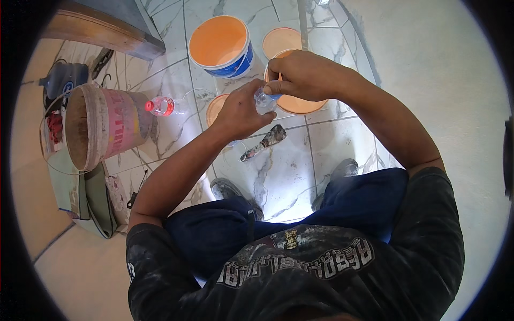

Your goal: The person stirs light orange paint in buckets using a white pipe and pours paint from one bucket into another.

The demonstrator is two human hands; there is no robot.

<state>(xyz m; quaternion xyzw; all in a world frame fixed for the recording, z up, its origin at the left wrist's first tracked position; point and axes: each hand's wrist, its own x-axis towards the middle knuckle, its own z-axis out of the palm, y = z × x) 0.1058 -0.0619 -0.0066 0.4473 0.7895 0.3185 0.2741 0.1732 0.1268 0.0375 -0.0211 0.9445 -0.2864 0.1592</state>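
A small clear plastic bottle (264,102) with a patch of blue sits between my hands. My left hand (239,109) is closed around it, thumb along its lower side. From the right, my right hand (300,75) reaches over with curled fingers, its thumb pressed against the bottle's blue part; the fingertips are partly hidden. Below and behind the hands is an open bucket of orange material (302,105), partly covered by them. A dirty scraper or putty knife (266,142) lies on the tiles just nearer to me. An orange round lid or tub (217,108) shows behind my left wrist.
A white and blue bucket with an orange inside (222,45) stands farther off, beside an orange round lid (282,41). To the left are a tipped pink-and-white bucket (115,123), a red-capped clear bottle (163,106) and a blue water jug (69,80). A wall (428,59) rises at right.
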